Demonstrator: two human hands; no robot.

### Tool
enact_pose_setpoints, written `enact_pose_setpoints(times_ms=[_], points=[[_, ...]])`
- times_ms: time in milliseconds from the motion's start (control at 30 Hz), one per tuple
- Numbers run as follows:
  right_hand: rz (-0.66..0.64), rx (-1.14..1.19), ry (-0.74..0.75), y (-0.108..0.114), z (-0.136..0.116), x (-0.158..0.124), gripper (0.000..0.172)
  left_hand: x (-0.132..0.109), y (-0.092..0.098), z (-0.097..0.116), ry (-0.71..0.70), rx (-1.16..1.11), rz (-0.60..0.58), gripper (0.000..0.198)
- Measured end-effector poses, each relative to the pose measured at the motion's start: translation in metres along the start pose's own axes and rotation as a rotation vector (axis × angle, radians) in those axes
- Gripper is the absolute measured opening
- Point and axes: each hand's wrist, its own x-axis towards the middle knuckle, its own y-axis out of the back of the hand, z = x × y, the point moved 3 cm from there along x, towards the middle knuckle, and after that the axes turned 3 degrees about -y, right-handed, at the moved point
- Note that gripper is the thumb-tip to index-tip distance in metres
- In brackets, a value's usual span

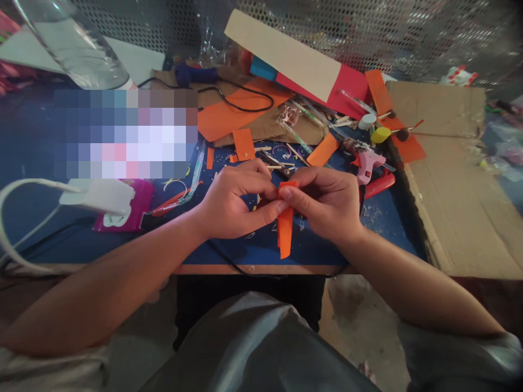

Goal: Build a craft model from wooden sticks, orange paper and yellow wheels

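Between my two hands is a narrow folded strip of orange paper [285,234], its loose end hanging down toward the table's front edge. My left hand [241,201] pinches the strip from the left, thumb against its side. From the right, my right hand [330,201] grips its upper part, the thumb lying across the front. Just beyond my fingers lie pliers or a similar metal tool [274,161], partly hidden, and small orange paper pieces [244,144].
A pink glue gun [370,165] lies right of my hands. Orange, red and cream sheets [286,51] are heaped behind. Cardboard [466,201] covers the right side. A white charger [102,196] sits in a magenta power socket [143,201] at left, near a clear bottle [81,46].
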Motion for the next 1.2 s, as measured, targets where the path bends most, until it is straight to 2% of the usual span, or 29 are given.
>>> enact_pose_setpoints(times_ms=[333,767,1000,1200], points=[[-0.006,-0.003,-0.044,0.001,-0.0017,0.0004,0.05,0.0002,0.0002,-0.0004,-0.01,-0.008,-0.008,0.024],[-0.057,0.036,-0.008,0.0021,0.0011,-0.0003,0.03,0.0009,0.0012,0.0019,-0.001,0.037,-0.039,0.025],[-0.041,0.069,-0.029,-0.0007,0.0011,0.0003,0.038,0.0018,-0.0004,0.0031,-0.088,0.025,-0.022,0.023],[-0.02,0.043,-0.068,-0.0009,-0.0015,0.0011,0.047,0.0013,0.0005,0.0018,-0.023,0.009,-0.038,0.023]])
